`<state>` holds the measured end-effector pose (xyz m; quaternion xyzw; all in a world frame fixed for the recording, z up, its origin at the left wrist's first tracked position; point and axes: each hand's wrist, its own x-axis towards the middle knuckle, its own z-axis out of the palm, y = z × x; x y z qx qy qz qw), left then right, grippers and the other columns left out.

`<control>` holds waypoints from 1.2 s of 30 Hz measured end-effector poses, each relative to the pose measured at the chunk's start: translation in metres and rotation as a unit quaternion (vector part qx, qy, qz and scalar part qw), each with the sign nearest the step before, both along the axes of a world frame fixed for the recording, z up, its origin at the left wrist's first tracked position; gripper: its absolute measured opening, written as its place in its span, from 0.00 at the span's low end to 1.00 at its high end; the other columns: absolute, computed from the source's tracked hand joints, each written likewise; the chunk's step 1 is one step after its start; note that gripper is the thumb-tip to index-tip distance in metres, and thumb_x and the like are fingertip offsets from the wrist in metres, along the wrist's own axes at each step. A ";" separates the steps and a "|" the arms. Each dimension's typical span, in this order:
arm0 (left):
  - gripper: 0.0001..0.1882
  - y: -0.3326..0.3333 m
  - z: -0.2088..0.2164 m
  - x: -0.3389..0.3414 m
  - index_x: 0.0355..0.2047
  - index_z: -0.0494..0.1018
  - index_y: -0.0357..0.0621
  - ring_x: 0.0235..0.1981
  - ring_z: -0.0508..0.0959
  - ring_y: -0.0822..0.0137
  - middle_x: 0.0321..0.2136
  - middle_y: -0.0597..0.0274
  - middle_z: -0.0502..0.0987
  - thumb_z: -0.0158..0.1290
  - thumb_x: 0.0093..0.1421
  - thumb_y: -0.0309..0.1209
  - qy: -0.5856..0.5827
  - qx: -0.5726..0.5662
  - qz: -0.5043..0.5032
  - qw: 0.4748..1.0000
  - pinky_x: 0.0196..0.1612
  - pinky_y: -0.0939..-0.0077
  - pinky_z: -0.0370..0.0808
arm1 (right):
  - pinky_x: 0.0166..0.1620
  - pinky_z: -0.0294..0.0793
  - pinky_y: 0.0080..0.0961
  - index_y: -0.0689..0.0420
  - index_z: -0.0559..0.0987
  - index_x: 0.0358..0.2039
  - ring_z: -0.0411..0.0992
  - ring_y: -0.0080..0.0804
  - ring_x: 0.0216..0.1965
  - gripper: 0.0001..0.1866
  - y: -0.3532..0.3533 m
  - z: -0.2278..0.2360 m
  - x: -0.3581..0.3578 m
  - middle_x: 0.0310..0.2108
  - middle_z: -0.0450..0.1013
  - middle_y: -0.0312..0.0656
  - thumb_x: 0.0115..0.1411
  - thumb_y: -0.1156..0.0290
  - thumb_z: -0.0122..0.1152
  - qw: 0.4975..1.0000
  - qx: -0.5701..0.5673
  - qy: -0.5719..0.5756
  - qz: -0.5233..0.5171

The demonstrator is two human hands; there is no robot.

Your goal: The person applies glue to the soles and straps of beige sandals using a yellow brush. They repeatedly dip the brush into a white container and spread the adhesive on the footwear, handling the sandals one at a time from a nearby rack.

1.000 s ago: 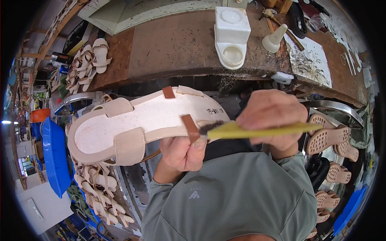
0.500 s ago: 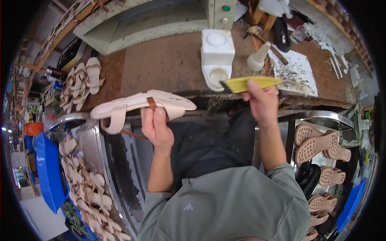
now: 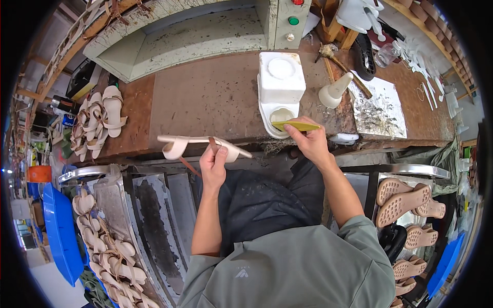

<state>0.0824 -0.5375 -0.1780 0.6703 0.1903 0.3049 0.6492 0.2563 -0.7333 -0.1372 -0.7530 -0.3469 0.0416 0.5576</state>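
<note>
My left hand (image 3: 212, 167) pinches a beige sandal (image 3: 175, 149) near its brown strap. The sandal is held up in front of the bench edge and shows almost edge-on. In my right hand (image 3: 311, 141) is a flat yellow brush (image 3: 281, 125), with its tip at the round cup of a white plastic dispenser (image 3: 281, 87). Whether the bristles touch what is in the cup cannot be made out. The dispenser stands near the front edge of the brown workbench (image 3: 205, 108).
Right of the dispenser are a cone-shaped bottle (image 3: 336, 90), a hammer (image 3: 344, 66), a black sole (image 3: 363, 56) and stained paper (image 3: 380, 110). Sandals (image 3: 114, 110) sit at the bench's left; more uppers (image 3: 118, 256) fill the left rack. Beige soles (image 3: 405, 205) lie on the right.
My right hand has brought the brush left and down to the dispenser's cup. The sandal has tilted from showing its top face to nearly edge-on. The view has shifted slightly.
</note>
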 end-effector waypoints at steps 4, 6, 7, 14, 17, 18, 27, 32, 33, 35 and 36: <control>0.11 -0.009 0.013 -0.009 0.25 0.69 0.33 0.31 0.66 0.74 0.28 0.64 0.69 0.49 0.58 0.30 -0.036 0.008 0.039 0.999 0.38 0.79 0.63 | 0.25 0.65 0.17 0.63 0.79 0.32 0.68 0.19 0.22 0.07 0.001 -0.002 0.004 0.23 0.74 0.35 0.56 0.72 0.61 0.989 0.022 0.147 -0.002; 0.11 -0.017 0.025 -0.015 0.26 0.70 0.31 0.36 0.68 0.70 0.35 0.56 0.72 0.49 0.57 0.30 -0.101 -0.048 0.023 0.993 0.45 0.75 0.63 | 0.22 0.62 0.14 0.62 0.79 0.29 0.66 0.16 0.19 0.06 -0.001 0.007 0.002 0.20 0.72 0.32 0.56 0.72 0.62 0.969 0.049 0.239 -0.026; 0.11 -0.021 0.030 -0.021 0.27 0.70 0.29 0.39 0.70 0.68 0.39 0.52 0.73 0.49 0.57 0.30 -0.129 -0.073 0.020 0.989 0.49 0.73 0.63 | 0.20 0.61 0.13 0.62 0.79 0.27 0.65 0.15 0.16 0.06 -0.003 0.010 0.003 0.19 0.72 0.33 0.55 0.72 0.62 0.948 0.090 0.306 -0.008; 0.15 -0.054 0.099 -0.038 0.23 0.67 0.31 0.41 0.73 0.54 0.44 0.36 0.71 0.51 0.54 0.34 -0.205 -0.177 -0.119 0.955 0.47 0.63 0.67 | 0.22 0.66 0.20 0.66 0.76 0.29 0.67 0.26 0.18 0.07 0.000 0.092 -0.070 0.23 0.74 0.43 0.54 0.74 0.62 0.929 0.279 0.228 0.087; 0.15 -0.063 0.113 -0.049 0.22 0.68 0.32 0.37 0.74 0.55 0.38 0.38 0.73 0.51 0.54 0.35 -0.201 -0.148 -0.128 0.960 0.44 0.63 0.68 | 0.26 0.71 0.24 0.65 0.76 0.30 0.70 0.30 0.22 0.08 0.001 0.106 -0.087 0.24 0.75 0.46 0.50 0.76 0.65 0.940 0.289 0.095 0.155; 0.14 -0.062 0.116 -0.054 0.23 0.71 0.31 0.44 0.75 0.49 0.45 0.35 0.71 0.53 0.51 0.34 -0.192 -0.168 -0.144 0.956 0.49 0.57 0.70 | 0.27 0.72 0.24 0.66 0.77 0.30 0.72 0.31 0.23 0.08 -0.001 0.111 -0.090 0.24 0.75 0.48 0.48 0.78 0.65 0.946 0.273 0.061 0.162; 0.15 -0.082 0.138 -0.073 0.22 0.66 0.31 0.39 0.74 0.54 0.42 0.35 0.71 0.50 0.54 0.34 -0.182 -0.163 -0.139 0.960 0.44 0.63 0.68 | 0.23 0.70 0.22 0.67 0.78 0.29 0.73 0.32 0.21 0.09 -0.017 0.124 -0.107 0.23 0.75 0.47 0.45 0.80 0.65 0.932 0.265 -0.062 0.238; 0.15 -0.088 0.143 -0.083 0.23 0.67 0.30 0.44 0.72 0.53 0.48 0.31 0.67 0.49 0.55 0.34 -0.189 -0.168 -0.162 0.954 0.47 0.61 0.67 | 0.21 0.68 0.22 0.67 0.78 0.29 0.72 0.31 0.20 0.09 -0.027 0.127 -0.118 0.24 0.76 0.46 0.45 0.80 0.66 0.922 0.285 -0.088 0.246; 0.15 -0.090 0.144 -0.085 0.23 0.67 0.30 0.44 0.72 0.52 0.48 0.30 0.67 0.49 0.55 0.34 -0.193 -0.164 -0.165 0.953 0.48 0.61 0.67 | 0.21 0.68 0.22 0.67 0.78 0.29 0.72 0.31 0.20 0.09 -0.029 0.128 -0.120 0.24 0.76 0.46 0.45 0.79 0.66 0.920 0.289 -0.092 0.247; 0.15 -0.093 0.147 -0.086 0.23 0.67 0.29 0.46 0.72 0.51 0.50 0.29 0.65 0.48 0.56 0.34 -0.204 -0.153 -0.164 0.953 0.50 0.60 0.66 | 0.20 0.68 0.22 0.67 0.78 0.29 0.72 0.31 0.19 0.10 -0.033 0.129 -0.124 0.24 0.76 0.47 0.45 0.78 0.67 0.917 0.293 -0.101 0.252; 0.16 -0.095 0.148 -0.086 0.24 0.67 0.29 0.46 0.71 0.51 0.51 0.28 0.64 0.48 0.56 0.34 -0.209 -0.149 -0.163 0.953 0.50 0.59 0.65 | 0.20 0.68 0.22 0.67 0.78 0.29 0.72 0.31 0.19 0.10 -0.036 0.130 -0.124 0.24 0.76 0.47 0.45 0.78 0.67 0.915 0.293 -0.106 0.255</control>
